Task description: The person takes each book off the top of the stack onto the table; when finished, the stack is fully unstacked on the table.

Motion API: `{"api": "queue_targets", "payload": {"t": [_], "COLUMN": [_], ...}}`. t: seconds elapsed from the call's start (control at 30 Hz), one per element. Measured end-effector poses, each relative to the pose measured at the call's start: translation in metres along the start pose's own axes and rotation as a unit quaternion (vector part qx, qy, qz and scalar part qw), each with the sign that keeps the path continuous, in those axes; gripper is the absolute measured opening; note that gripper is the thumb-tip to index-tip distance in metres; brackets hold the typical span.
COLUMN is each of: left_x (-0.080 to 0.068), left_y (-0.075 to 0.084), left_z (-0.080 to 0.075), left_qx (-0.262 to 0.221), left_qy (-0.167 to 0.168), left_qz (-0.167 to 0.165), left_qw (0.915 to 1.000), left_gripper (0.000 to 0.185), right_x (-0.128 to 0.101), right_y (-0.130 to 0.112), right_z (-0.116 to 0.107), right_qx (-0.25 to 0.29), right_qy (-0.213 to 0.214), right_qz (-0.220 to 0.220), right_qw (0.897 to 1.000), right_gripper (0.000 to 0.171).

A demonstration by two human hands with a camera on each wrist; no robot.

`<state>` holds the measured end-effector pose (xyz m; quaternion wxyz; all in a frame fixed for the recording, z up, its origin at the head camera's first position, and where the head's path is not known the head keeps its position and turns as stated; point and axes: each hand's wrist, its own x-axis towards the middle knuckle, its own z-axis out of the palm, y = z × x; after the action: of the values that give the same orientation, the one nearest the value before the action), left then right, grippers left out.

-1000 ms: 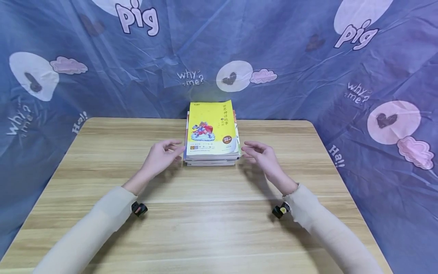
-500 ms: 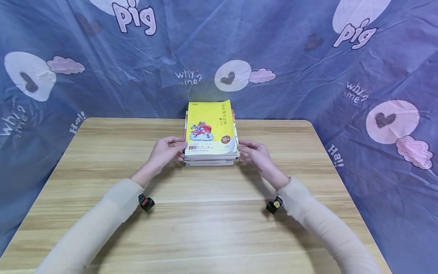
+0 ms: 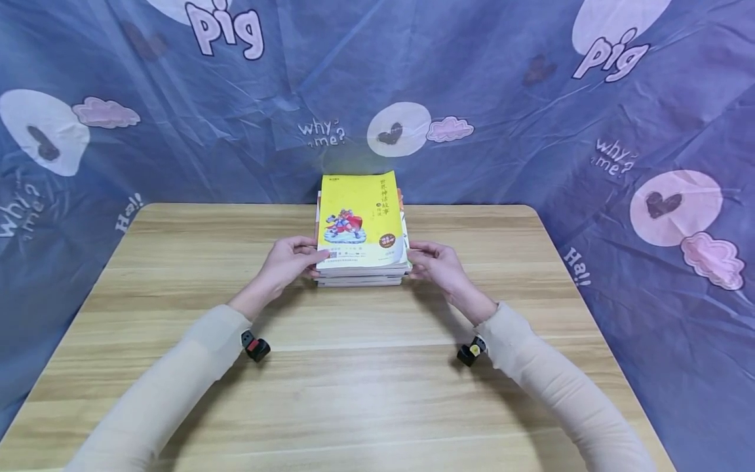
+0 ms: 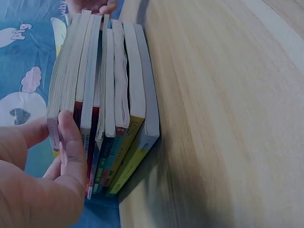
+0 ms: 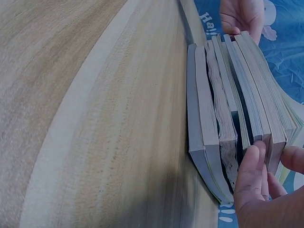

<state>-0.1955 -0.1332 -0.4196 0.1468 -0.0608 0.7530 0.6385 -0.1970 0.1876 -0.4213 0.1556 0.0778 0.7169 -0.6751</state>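
The stack [image 3: 361, 262] of books sits at the middle of the table [image 3: 177, 262], toward its far edge, with a yellow book [image 3: 361, 219] on top, and everything here is placed from that stack.

At the stack's left edge, the left hand [image 3: 288, 262] has its fingers curled onto the upper books; the left wrist view shows the thumb on the top cover and a fingertip [image 4: 71, 142] pressed into the page edges a few books down, so it pinches the top part of the stack. A black clip [image 3: 255, 345] sits at that wrist, nearer the viewer than the stack.

At the stack's right edge, the right hand [image 3: 438, 265] mirrors this: in the right wrist view its fingers [image 5: 249, 173] lie across the page edges of the upper books and the thumb rests beyond the top cover, pinching them too. A second clip [image 3: 470, 354] sits at this wrist.

The books are not flush; spines and page blocks stand unevenly in both wrist views. To do this well, I judge both hands should take the same number of books, squeeze evenly from both sides and lift level, or the loose middle ones may slide out
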Motion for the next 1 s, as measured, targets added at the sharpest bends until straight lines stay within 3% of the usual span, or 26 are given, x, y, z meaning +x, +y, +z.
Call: {"api": "queue_targets", "payload": {"t": [0.17,0.43,0.63,0.87,1.0], "left_x": [-0.002,-0.014,-0.023,-0.04,-0.053], "left_y": [-0.002,-0.005,-0.01,-0.015,-0.015], "left_z": [-0.003,-0.016,-0.028,-0.043,-0.055], "left_qx": [-0.014,-0.085,-0.172,-0.208,-0.243], "left_qy": [-0.009,-0.019,-0.032,-0.033,-0.041], "left_qz": [-0.005,-0.005,0.007,0.024,0.04], "left_qw": [0.9999,0.9962,0.9846,0.9773,0.9683], "left_gripper": [0.053,0.051,0.039,0.026,0.023], "right_x": [0.0,-0.001,-0.001,-0.002,-0.002], "right_y": [0.0,-0.001,-0.002,-0.002,-0.002], "right_z": [-0.001,-0.002,-0.002,-0.001,-0.001], "right_qx": [0.012,0.011,0.012,0.009,0.012], "right_qy": [-0.008,-0.009,-0.006,-0.011,-0.013], "right_qz": [-0.002,0.0,0.004,0.003,0.001], "right_qw": [1.0,1.0,1.0,1.0,1.0], "right_gripper": [0.049,0.051,0.051,0.051,0.051]}}
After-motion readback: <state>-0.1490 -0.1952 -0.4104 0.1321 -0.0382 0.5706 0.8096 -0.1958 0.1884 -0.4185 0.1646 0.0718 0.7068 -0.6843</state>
